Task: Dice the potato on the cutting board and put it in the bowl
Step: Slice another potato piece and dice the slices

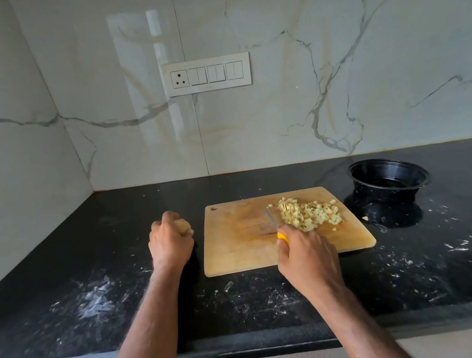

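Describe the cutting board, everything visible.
The cutting board is a light wooden slab with rounded corners and a small hole at its far left corner. It lies flat on the black countertop, slightly skewed. Its middle looks scuffed and stained. A pile of diced potato sits on its far right part, with the knife blade against the pile. The right hand overlaps its near edge.

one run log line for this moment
left hand: grips potato piece | right hand: holds knife | diced potato: on cutting board | bowl: empty
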Action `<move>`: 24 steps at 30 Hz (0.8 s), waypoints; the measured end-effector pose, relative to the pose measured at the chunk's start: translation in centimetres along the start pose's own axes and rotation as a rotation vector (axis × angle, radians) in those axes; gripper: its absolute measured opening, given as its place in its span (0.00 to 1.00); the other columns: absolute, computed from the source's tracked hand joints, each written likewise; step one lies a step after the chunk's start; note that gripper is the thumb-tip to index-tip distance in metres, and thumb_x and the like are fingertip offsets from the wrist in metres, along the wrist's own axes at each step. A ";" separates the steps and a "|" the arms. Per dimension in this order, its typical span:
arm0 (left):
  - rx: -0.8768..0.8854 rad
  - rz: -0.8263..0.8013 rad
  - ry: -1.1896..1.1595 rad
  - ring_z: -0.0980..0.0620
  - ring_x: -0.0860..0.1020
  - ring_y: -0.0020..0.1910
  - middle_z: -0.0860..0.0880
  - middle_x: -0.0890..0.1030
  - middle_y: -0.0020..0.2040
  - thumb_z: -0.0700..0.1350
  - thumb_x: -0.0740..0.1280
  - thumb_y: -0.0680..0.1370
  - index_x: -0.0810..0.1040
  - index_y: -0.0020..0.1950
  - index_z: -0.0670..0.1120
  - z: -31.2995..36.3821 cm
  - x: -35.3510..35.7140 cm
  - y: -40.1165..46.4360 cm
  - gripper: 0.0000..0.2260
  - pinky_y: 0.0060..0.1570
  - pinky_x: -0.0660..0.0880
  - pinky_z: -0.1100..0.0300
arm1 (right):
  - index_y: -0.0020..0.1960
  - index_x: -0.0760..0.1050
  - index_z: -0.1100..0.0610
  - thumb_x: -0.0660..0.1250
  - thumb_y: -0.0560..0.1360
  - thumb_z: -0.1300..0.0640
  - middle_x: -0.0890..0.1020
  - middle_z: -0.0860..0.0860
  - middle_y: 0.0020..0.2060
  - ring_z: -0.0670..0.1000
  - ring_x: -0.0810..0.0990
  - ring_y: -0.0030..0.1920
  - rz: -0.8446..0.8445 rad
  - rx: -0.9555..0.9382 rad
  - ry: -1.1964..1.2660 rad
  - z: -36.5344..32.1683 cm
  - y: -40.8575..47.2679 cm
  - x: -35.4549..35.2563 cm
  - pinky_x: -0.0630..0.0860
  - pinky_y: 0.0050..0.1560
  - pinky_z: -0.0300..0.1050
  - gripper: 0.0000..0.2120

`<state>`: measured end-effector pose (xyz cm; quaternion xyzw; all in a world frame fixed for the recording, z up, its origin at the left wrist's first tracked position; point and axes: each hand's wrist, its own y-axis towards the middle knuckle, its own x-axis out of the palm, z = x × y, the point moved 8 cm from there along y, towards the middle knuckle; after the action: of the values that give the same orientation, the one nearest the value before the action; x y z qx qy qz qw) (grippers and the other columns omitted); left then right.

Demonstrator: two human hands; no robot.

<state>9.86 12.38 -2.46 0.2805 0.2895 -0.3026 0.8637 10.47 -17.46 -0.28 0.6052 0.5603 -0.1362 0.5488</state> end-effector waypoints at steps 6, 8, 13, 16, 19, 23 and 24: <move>0.497 -0.223 -0.427 0.59 0.77 0.61 0.56 0.78 0.63 0.33 0.71 0.73 0.72 0.70 0.52 7.0 1.8 -3.5 0.28 0.60 0.75 0.63 | 0.67 0.75 0.47 0.63 0.81 0.48 0.85 0.46 0.44 0.47 0.82 0.42 -0.031 0.012 0.028 0.3 0.2 0.6 0.82 0.44 0.43 0.15; 0.510 -0.338 -0.255 0.57 0.74 0.64 0.58 0.77 0.64 0.35 0.70 0.74 0.72 0.69 0.54 7.6 3.9 -3.9 0.27 0.64 0.68 0.54 | 0.68 0.75 0.47 0.63 0.81 0.48 0.85 0.47 0.46 0.48 0.82 0.44 -0.042 0.006 0.021 0.4 0.2 0.8 0.81 0.44 0.44 0.15; 0.482 -0.393 -0.175 0.54 0.63 0.67 0.61 0.72 0.66 0.40 0.72 0.76 0.73 0.68 0.63 7.1 5.1 -3.7 0.26 0.64 0.52 0.70 | 0.67 0.75 0.47 0.63 0.81 0.49 0.85 0.46 0.45 0.48 0.83 0.44 -0.024 -0.012 0.027 0.5 0.2 0.9 0.80 0.44 0.44 0.15; 0.448 -0.277 -0.055 0.52 0.65 0.65 0.56 0.72 0.65 0.55 0.74 0.76 0.76 0.68 0.63 6.8 4.9 -3.0 0.21 0.64 0.59 0.54 | 0.67 0.75 0.46 0.63 0.81 0.49 0.85 0.46 0.44 0.48 0.82 0.44 -0.026 -0.016 0.028 0.5 0.3 1.1 0.80 0.44 0.44 0.15; 0.463 -0.290 -0.115 0.56 0.76 0.59 0.59 0.79 0.61 0.52 0.72 0.78 0.78 0.67 0.61 7.4 4.7 -2.4 0.18 0.65 0.67 0.45 | 0.67 0.75 0.45 0.63 0.81 0.48 0.85 0.45 0.44 0.47 0.81 0.44 -0.013 -0.026 0.035 0.5 0.3 1.2 0.77 0.43 0.41 0.15; 0.547 -0.395 -0.257 0.58 0.77 0.61 0.57 0.81 0.61 0.43 0.71 0.79 0.78 0.67 0.53 9.1 5.0 -2.5 0.17 0.64 0.74 0.55 | 0.71 0.72 0.45 0.61 0.82 0.47 0.85 0.44 0.47 0.45 0.81 0.45 -0.037 -0.026 0.050 0.6 0.4 1.4 0.77 0.46 0.39 0.18; 0.561 -0.413 -0.252 0.59 0.77 0.61 0.57 0.81 0.60 0.40 0.71 0.79 0.79 0.65 0.53 9.4 5.3 -2.6 0.16 0.63 0.74 0.59 | 0.71 0.71 0.45 0.61 0.82 0.47 0.85 0.44 0.46 0.45 0.80 0.44 -0.041 -0.025 0.052 0.7 0.4 1.5 0.77 0.45 0.39 0.18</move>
<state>14.62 2.56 -0.41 0.4024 0.1373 -0.5703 0.7028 11.64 -17.09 -1.49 0.5898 0.5884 -0.1248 0.5388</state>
